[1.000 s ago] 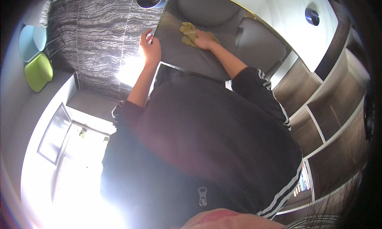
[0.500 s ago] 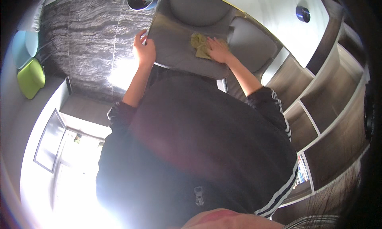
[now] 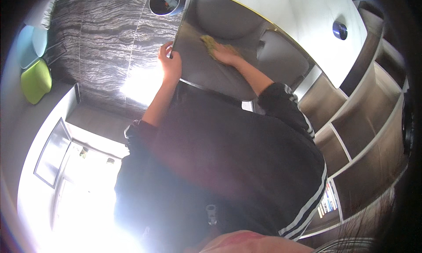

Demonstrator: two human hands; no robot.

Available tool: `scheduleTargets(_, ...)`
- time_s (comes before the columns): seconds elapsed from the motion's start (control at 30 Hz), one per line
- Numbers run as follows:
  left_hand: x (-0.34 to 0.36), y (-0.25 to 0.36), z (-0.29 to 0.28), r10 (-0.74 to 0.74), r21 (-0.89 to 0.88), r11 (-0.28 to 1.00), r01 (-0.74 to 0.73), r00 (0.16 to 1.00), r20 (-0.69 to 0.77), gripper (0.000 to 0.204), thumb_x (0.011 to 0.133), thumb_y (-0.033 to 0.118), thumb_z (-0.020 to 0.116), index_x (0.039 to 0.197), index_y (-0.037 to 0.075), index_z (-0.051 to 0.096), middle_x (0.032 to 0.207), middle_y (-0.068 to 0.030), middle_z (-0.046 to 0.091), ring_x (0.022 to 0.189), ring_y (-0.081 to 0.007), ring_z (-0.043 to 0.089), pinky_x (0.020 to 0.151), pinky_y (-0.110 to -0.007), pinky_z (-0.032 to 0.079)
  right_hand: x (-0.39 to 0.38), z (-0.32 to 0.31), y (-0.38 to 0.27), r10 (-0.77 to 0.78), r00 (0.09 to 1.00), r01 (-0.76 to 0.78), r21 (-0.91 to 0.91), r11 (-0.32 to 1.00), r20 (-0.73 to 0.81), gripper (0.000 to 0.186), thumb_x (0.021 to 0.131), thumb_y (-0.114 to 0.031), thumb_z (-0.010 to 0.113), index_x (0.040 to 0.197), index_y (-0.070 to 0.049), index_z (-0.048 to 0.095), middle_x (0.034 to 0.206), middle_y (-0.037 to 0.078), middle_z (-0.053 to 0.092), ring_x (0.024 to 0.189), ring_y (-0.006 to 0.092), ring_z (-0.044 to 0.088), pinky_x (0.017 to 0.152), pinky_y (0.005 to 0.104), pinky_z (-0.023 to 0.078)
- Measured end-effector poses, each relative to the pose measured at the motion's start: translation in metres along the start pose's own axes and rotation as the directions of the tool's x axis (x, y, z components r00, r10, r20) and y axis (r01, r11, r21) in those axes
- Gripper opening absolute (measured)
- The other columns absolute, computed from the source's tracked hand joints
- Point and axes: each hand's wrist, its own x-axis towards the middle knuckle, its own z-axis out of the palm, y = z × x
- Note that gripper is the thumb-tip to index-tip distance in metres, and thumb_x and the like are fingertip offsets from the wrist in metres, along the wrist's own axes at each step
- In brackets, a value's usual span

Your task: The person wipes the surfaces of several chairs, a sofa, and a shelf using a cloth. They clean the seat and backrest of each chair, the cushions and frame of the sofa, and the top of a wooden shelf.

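My left hand (image 3: 170, 65) grips the near left edge of a grey tabletop (image 3: 206, 75), thumb on top. My right hand (image 3: 227, 55) presses flat on a yellow cloth (image 3: 209, 41) that lies on the tabletop's surface. The cloth sticks out past my fingers toward the far side. Both forearms reach out from black sleeves, the right one with white stripes.
Two grey chairs (image 3: 228, 16) (image 3: 281, 55) stand behind the table. A round bin (image 3: 164, 0) sits on the dark veined floor (image 3: 101, 37). Wooden shelves (image 3: 365, 121) line the right side. A green seat (image 3: 36, 79) and a light blue one (image 3: 27, 46) are at the left.
My right hand has slid the yellow cloth across the tabletop, first toward me and then back out. My left hand has stayed on the table's edge.
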Motion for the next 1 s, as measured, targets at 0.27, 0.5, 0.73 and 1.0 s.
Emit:
scheduleTargets(0.27,-0.009,0.015,-0.001,0.007,-0.037,0.999,-0.006,1.000,0.030,0.040,0.088,-0.003,0.048,0.126,-0.005,0.057,0.127,-0.0165,0.063,0.120,-0.0275,0.061,0.104,-0.037,0.046,0.181,0.023,-0.026,0.045,0.953,0.040,0.272,0.961,-0.299,0.089,0.096,-0.067,0.032,0.159,-0.006,0.019,0.167,0.015,0.014,0.155,0.0337,0.010,0.124,0.0438,0.012)
scheduleTargets(0.5,-0.009,0.047,0.000,-0.109,-0.098,0.987,0.125,0.982,0.156,0.042,0.091,-0.003,0.048,0.133,-0.002,0.053,0.139,-0.0153,0.055,0.133,-0.0262,0.052,0.101,-0.038,0.050,0.253,0.019,0.042,0.058,0.891,0.151,0.414,0.898,-0.450,0.074,0.100,-0.056,0.041,0.154,-0.005,0.033,0.148,0.021,0.048,0.138,0.0381,0.044,0.113,0.0417,0.035)
scheduleTargets(0.73,-0.009,0.042,-0.009,-0.054,-0.117,0.990,0.073,0.985,0.164,0.046,0.091,-0.005,0.048,0.136,-0.004,0.052,0.144,-0.0169,0.052,0.136,-0.0276,0.050,0.106,-0.037,0.047,0.095,-0.004,0.107,-0.329,0.944,0.323,0.234,0.917,-0.014,0.058,0.102,-0.041,0.040,0.152,-0.011,0.038,0.154,0.016,0.041,0.141,0.0315,0.041,0.115,0.0428,0.034)
scheduleTargets(1.0,-0.013,0.035,-0.008,-0.123,-0.225,0.962,0.157,0.980,0.159,0.064,0.086,-0.009,0.051,0.148,0.000,0.038,0.147,-0.0188,0.047,0.138,-0.0313,0.045,0.111,-0.041,0.041,0.039,-0.091,0.187,0.199,0.980,-0.171,-0.496,0.851,0.003,0.059,0.095,-0.044,0.050,0.145,-0.013,0.049,0.155,0.013,0.041,0.144,0.0333,0.036,0.118,0.0508,0.028)
